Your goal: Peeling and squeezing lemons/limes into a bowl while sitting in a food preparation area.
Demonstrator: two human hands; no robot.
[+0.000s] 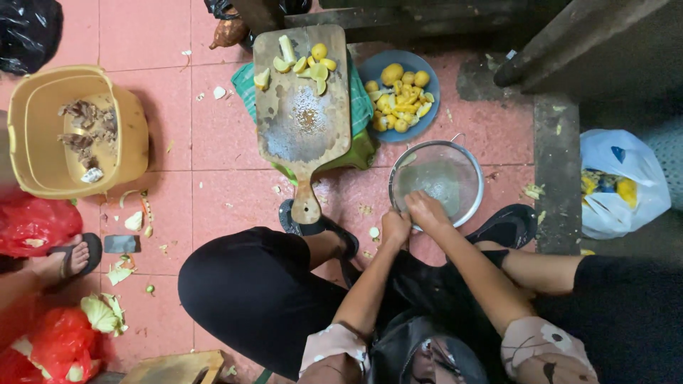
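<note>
The person squats on a pink tiled floor (pixel 220 149), knees apart in black trousers, both arms reaching forward. The left hand (pixel 395 227) is curled shut by the near edge of the strainer (pixel 437 182); whether it pinches the rim or something small I cannot tell. The right hand (pixel 425 210) lies over the near rim with its fingers bent down into the bowl, closed on something hidden beneath them. The two hands sit just beside each other.

The strainer is a round metal mesh bowl with a bright rim and a thin wire loop at its far side. It stands on the floor right in front of the person, between their black sandals (pixel 509 226). Its mesh looks pale and wet, and I can make out nothing lying in it.

To its left, a worn wooden board (pixel 304 107) rests on a green cloth (pixel 363 114), handle toward the person. Cut yellow pieces (pixel 306 62) lie at its far end, and a patch of fine crumbs marks the middle.

Just beyond the strainer, a blue plate (pixel 402 96) holds a heap of yellow chunks, whole and cut.

Far left, a yellow tub (pixel 67 128) holds brownish scraps. Near it another person's foot (pixel 71 256) rests in a sandal, with red bags (pixel 32 224) and cabbage scraps (pixel 103 313) about. Far right, a white bag (pixel 622 185) lies open with yellow and blue things inside.
</note>
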